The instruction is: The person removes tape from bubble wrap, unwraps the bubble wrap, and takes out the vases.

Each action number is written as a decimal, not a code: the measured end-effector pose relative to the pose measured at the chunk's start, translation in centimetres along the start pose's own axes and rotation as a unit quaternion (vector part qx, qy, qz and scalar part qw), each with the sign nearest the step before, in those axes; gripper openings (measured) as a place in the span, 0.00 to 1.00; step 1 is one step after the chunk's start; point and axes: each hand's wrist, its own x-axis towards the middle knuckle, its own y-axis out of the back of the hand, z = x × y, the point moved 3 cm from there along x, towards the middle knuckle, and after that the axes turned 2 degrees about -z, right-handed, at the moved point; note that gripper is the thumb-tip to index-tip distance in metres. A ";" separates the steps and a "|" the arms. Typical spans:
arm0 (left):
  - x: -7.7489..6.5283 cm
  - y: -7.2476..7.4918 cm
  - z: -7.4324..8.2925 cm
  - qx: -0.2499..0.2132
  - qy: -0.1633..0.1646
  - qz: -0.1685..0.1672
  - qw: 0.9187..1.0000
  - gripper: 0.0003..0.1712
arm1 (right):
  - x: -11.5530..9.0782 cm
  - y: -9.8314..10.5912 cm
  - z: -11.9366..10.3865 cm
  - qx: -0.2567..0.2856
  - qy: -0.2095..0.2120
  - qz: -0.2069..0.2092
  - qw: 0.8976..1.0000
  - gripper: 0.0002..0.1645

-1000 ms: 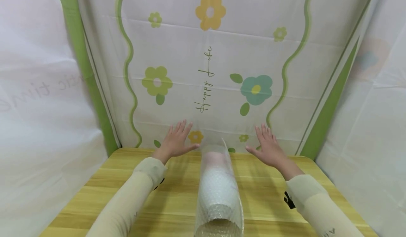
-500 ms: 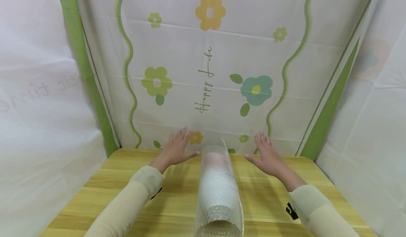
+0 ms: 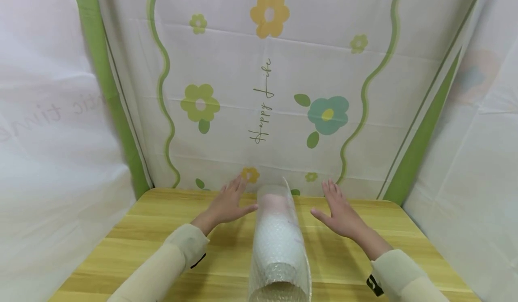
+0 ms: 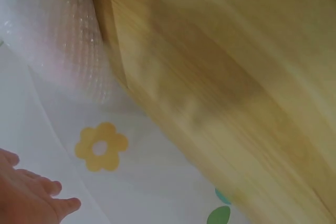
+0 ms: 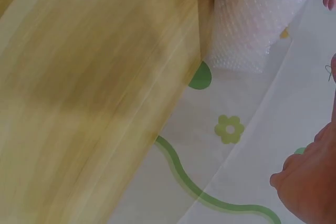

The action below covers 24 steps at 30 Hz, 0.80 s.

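A roll of bubble wrap point(image 3: 281, 239) lies lengthwise on the wooden table point(image 3: 336, 270), its open end toward me and a loose edge rising along its right side. Something whitish and pink shows through the layers; its kind is hidden. My left hand point(image 3: 227, 204) hovers left of the roll, fingers straight, thumb tip close to the wrap. On the other side my right hand point(image 3: 341, 214) is held with straight fingers and the thumb toward the roll, a gap between them. Both wrist views catch the wrap point(image 4: 58, 40) reaching past the table's far edge.
A white cloth point(image 3: 226, 59) printed with flowers and lettering hangs behind the table. More white cloth point(image 3: 52, 158) hangs at the left, and another sheet point(image 3: 477, 167) at the right. Green strips point(image 3: 117, 108) run down the corners.
Both hands have come down and back toward me, staying on either side of the roll with fingers straight. The bubble wrap has not moved.
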 end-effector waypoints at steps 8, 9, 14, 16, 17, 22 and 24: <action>-0.7 -1.2 0.9 -0.047 0.008 0.001 0.999 0.57 | -0.7 -0.8 -0.1 0.021 -0.001 0.004 1.000 0.58; -0.8 -1.4 0.9 -0.054 0.009 0.000 0.998 0.57 | -0.9 -1.0 -0.2 0.025 0.000 0.004 1.000 0.58; -1.4 -2.4 1.7 -0.107 0.021 -0.010 0.994 0.56 | -1.6 -1.6 -0.7 0.052 0.005 0.005 0.999 0.58; -1.5 -2.7 2.1 -0.126 0.021 -0.012 0.992 0.56 | -1.9 -1.8 -0.9 0.061 0.003 0.003 0.998 0.58; -1.6 -2.9 2.3 -0.135 0.021 -0.013 0.991 0.56 | -2.0 -1.9 -1.0 0.063 0.003 0.001 0.998 0.58; -2.0 -3.5 3.2 -0.179 0.010 -0.019 0.984 0.56 | -2.7 -2.5 -1.5 0.080 -0.004 -0.010 0.997 0.58; -2.2 -3.7 3.5 -0.199 0.010 -0.024 0.980 0.55 | -3.0 -2.7 -1.7 0.092 -0.006 -0.013 0.996 0.57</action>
